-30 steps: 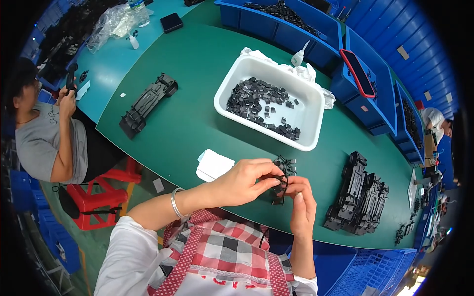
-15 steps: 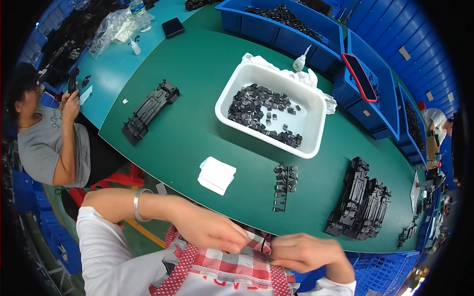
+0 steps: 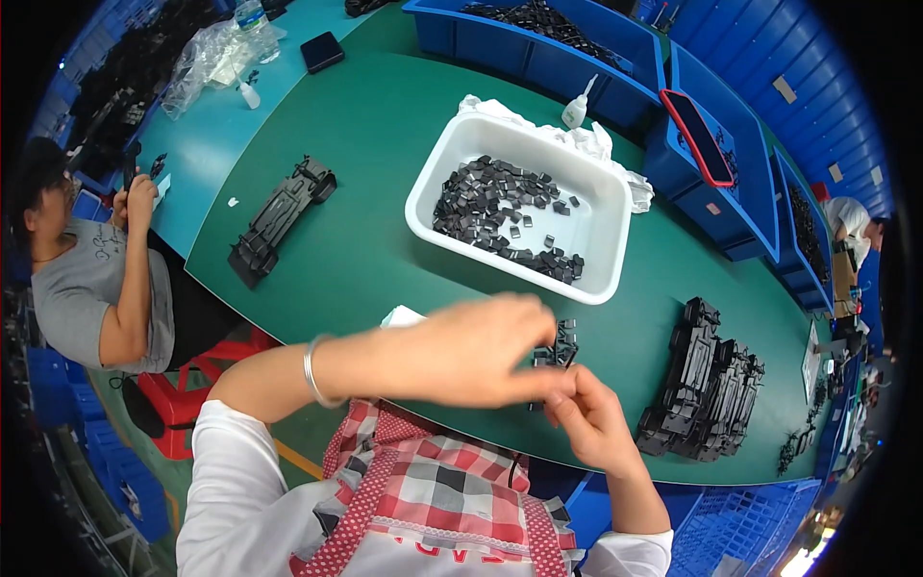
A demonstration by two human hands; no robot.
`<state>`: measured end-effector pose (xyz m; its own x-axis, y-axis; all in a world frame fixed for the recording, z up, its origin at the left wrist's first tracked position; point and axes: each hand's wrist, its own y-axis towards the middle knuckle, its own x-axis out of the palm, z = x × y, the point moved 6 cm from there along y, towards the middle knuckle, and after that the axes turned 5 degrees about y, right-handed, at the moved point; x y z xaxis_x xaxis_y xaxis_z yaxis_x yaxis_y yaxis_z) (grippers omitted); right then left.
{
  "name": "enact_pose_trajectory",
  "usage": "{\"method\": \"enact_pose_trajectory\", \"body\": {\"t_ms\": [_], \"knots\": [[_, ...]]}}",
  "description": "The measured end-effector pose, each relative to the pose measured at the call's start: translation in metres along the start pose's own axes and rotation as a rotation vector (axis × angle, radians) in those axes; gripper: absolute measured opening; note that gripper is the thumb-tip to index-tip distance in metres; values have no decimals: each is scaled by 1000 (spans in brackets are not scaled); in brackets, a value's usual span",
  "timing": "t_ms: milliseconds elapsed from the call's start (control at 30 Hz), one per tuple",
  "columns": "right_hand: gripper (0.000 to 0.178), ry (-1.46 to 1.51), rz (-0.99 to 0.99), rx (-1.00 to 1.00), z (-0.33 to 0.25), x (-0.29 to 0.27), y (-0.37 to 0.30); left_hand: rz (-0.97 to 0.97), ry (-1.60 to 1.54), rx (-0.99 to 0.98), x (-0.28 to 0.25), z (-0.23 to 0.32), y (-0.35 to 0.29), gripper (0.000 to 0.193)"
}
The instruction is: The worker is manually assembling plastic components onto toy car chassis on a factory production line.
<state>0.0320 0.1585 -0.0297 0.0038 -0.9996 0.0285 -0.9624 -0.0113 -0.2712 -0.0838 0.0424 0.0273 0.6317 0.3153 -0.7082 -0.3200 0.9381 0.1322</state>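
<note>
My left hand (image 3: 471,348), blurred by motion, reaches across over the near part of the green table, its thumb meeting the fingertips of my right hand (image 3: 594,415). My right fingers are curled together, and what they hold, if anything, is hidden. Just behind both hands is a black plastic parts runner (image 3: 567,337) with small tabs, partly covered by them. Under my left hand a stack of white paper (image 3: 401,316) is mostly hidden. Beyond stands a white tub (image 3: 615,260) of small black clips (image 3: 476,192).
Black chassis-shaped parts (image 3: 707,385) stand grouped at right; another chassis part (image 3: 279,221) lies at left. Blue bins (image 3: 500,55) line the far edge, with a red-cased phone (image 3: 699,139) on one and a dropper bottle (image 3: 575,112) nearby. A seated co-worker (image 3: 96,279) is at left.
Both hands have come up from the apron at my waist to the runner on the table. My left hand has swung right, covering most of the paper.
</note>
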Motion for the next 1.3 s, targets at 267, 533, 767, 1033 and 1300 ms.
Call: {"method": "enact_pose_trajectory", "body": {"t_ms": [267,533,767,1033,1300], "knots": [[9,-265,96,-334,-25,15,-11,-92,-201,48,43,20,-18,22],[15,224,-2,-486,-19,39,-40,-368,-608,-229,57,6,-47,36],[22,28,288,-492,-9,22,-43,-162,99,21,62,22,-11,32],[23,381,-27,-340,-13,32,-57,-379,-346,-37,50,35,-28,28],[21,-2,-429,-389,-60,19,-73,-738,-802,173,41,69,-27,32]]}}
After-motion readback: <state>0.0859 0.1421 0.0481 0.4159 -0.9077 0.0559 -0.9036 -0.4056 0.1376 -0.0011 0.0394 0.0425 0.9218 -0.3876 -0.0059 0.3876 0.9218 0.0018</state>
